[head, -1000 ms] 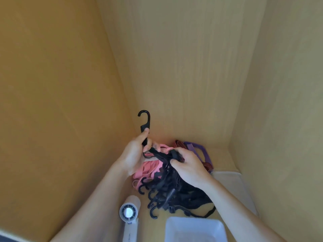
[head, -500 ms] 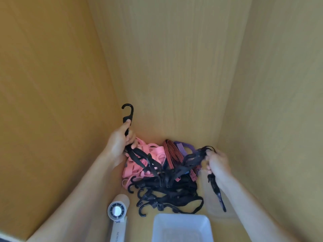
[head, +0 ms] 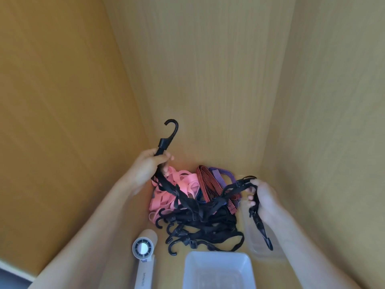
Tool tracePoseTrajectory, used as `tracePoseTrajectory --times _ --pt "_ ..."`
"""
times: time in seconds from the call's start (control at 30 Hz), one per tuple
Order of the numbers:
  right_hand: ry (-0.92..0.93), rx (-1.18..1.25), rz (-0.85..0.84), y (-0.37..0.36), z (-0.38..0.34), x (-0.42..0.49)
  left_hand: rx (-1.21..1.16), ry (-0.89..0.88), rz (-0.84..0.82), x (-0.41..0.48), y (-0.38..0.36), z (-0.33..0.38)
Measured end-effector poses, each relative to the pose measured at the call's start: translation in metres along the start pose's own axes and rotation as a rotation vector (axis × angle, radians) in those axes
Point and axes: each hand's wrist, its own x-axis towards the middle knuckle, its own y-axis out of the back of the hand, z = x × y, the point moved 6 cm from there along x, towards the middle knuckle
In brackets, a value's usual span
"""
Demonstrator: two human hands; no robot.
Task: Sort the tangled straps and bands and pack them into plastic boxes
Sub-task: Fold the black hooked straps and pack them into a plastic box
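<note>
Left hand (head: 145, 166) grips the black strap (head: 168, 185) below its hook, right hand (head: 264, 200) holds its far end. The middle runs through the pile (head: 204, 220) at the surface's back edge. Pulling apart likely cinches the tangle, or drags the pink bands (head: 187, 182) along.

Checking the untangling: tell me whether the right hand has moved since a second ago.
Yes. The right hand has gone rightward, off the strap pile toward the right wall.

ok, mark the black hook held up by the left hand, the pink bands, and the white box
black hook (head: 175, 131), head view, on its curved shank.
pink bands (head: 183, 180), head view, on a loop atop the pile.
white plastic box (head: 218, 253), head view, on its far rim.
</note>
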Motion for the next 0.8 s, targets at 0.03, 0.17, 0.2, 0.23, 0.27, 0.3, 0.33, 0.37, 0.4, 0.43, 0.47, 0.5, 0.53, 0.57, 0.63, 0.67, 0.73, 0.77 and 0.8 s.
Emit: tracePoseTrajectory --times 0.03,0.17,0.2,0.23,0.27,0.3,0.33,0.37,0.4,0.43,0.47,0.5,0.53,0.57,0.63,0.67,0.73,0.77,0.8 --pt "-0.009 0.02 -0.021 -0.002 0.0 -0.001 0.01 -0.01 0.007 0.0 0.001 0.001" --pt "-0.092 0.129 -0.145 -0.014 0.005 -0.006 0.01 -0.023 0.028 -0.002 0.004 0.003" --pt "-0.118 0.158 -0.191 -0.018 0.006 -0.008 -0.005 -0.019 0.022 -0.003 0.003 0.004" --pt "-0.141 0.191 -0.238 -0.024 0.007 -0.012 -0.017 -0.014 0.008 -0.004 0.0 0.004" --pt "-0.161 0.228 -0.288 -0.03 0.006 -0.016 -0.027 -0.011 -0.011 -0.005 -0.003 0.006" --pt "-0.178 0.268 -0.332 -0.036 0.005 -0.021 -0.032 -0.012 -0.03 -0.007 -0.007 0.006" --pt "-0.196 0.314 -0.364 -0.042 0.003 -0.026 -0.039 -0.019 -0.049 -0.008 -0.012 0.008" --pt "-0.217 0.365 -0.38 -0.048 0.0 -0.031 -0.043 -0.031 -0.068 -0.01 -0.018 0.009" --pt "-0.242 0.422 -0.388 -0.054 -0.003 -0.036 -0.045 -0.044 -0.087 -0.013 -0.024 0.01" --pt "-0.271 0.486 -0.395 -0.06 -0.006 -0.041 -0.037 -0.063 -0.111 -0.016 -0.032 0.011" --pt "-0.302 0.555 -0.404 -0.066 -0.01 -0.047 -0.014 -0.085 -0.143 -0.021 -0.041 0.012" --pt "-0.332 0.623 -0.414 -0.072 -0.013 -0.051 0.026 -0.104 -0.181 -0.026 -0.05 0.011" --pt "-0.355 0.685 -0.419 -0.076 -0.016 -0.055 0.075 -0.117 -0.217 -0.032 -0.06 0.009" --pt "-0.368 0.739 -0.418 -0.08 -0.019 -0.057 0.117 -0.125 -0.246 -0.037 -0.069 0.006" --pt "-0.367 0.823 -0.409 -0.085 -0.026 -0.06 0.146 -0.163 -0.265 -0.048 -0.085 0.004" --pt "-0.36 0.86 -0.406 -0.088 -0.029 -0.061 0.133 -0.196 -0.258 -0.053 -0.092 0.004" --pt "-0.353 0.928 -0.395 -0.092 -0.034 -0.062 0.113 -0.245 -0.222 -0.059 -0.104 0.003" --pt "-0.355 0.955 -0.387 -0.094 -0.035 -0.062 0.14 -0.267 -0.195 -0.061 -0.108 0.001" --pt "-0.357 0.976 -0.378 -0.094 -0.035 -0.062 0.185 -0.298 -0.166 -0.064 -0.113 0.0"
